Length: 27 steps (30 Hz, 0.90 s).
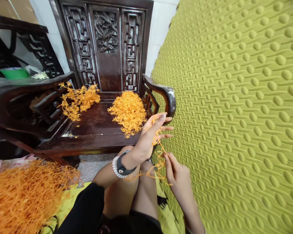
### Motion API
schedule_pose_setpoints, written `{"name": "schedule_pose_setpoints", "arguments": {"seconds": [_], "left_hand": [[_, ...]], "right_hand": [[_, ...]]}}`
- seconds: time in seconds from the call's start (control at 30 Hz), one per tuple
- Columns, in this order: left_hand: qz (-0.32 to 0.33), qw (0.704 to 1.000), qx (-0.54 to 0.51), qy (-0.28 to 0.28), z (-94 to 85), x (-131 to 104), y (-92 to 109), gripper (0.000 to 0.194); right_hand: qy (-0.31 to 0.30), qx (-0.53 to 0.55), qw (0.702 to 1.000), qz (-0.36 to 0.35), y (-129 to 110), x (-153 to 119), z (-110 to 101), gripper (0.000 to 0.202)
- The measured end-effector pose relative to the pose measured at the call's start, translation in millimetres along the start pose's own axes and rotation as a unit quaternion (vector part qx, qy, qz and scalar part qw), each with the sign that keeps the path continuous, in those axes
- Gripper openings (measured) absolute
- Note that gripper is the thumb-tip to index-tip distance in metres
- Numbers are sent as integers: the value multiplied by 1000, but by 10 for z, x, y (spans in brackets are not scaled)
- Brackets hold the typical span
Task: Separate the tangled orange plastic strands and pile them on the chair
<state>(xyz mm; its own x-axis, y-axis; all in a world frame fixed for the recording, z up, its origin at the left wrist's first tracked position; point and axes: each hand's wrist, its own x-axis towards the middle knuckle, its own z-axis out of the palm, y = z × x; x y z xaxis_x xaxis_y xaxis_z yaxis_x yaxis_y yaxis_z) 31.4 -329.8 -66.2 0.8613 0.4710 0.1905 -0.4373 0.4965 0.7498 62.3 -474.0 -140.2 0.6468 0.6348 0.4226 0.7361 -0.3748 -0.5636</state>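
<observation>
My left hand is raised over my knees, fingers spread, with an orange plastic sprig caught between its fingers. Just below it, my right hand pinches the lower end of the same sprig, whose thin strands trail down across my knee. The left wrist wears a black watch and a bead bracelet. On the dark carved wooden chair ahead lie two heaps: fine orange pieces on the right of the seat, and branched orange stems on the left.
A large mass of long orange strands fills the lower left by my leg. A green embossed padded surface rises along my right side, close to both hands. A second dark chair with a green bowl stands at far left.
</observation>
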Motion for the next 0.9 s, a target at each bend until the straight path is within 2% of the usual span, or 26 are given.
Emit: {"name": "schedule_pose_setpoints", "arguments": {"seconds": [0.07,0.17,0.23,0.3,0.37,0.47,0.53,0.6,0.67,0.73,0.77,0.8,0.9], "left_hand": [[10,1000,13,26,19,-18,0,37],[43,997,58,22,15,-22,-24,59],[90,987,129,21,-27,33,-29,74],[161,962,216,43,-103,144,-32,79],[229,923,301,71,-192,290,-56,78],[278,881,372,86,-298,528,-126,74],[279,874,389,86,-352,705,-124,71],[244,869,414,119,-435,912,-13,67],[187,859,442,180,-581,1130,208,64],[165,848,458,211,-788,1315,458,63],[147,833,487,216,-904,1381,556,64],[124,800,549,208,-1020,1427,621,64],[33,663,732,156,-1327,1446,601,57]], "right_hand": [[9,-52,998,-21,6,-6,14,33],[28,-90,995,-37,-34,-18,22,34],[33,-90,994,-44,-88,-33,6,34],[23,-73,996,-50,-156,-46,-28,32],[8,-44,998,-49,-232,-41,-72,29],[5,7,1000,-22,-354,2,-129,27],[12,48,999,7,-443,7,-158,29],[13,100,994,33,-533,-57,-192,30],[18,151,987,56,-607,-185,-242,32],[37,184,979,80,-640,-311,-296,33],[51,192,976,91,-637,-348,-317,34],[66,194,974,97,-622,-360,-331,34],[81,187,975,86,-528,-272,-319,33]]}}
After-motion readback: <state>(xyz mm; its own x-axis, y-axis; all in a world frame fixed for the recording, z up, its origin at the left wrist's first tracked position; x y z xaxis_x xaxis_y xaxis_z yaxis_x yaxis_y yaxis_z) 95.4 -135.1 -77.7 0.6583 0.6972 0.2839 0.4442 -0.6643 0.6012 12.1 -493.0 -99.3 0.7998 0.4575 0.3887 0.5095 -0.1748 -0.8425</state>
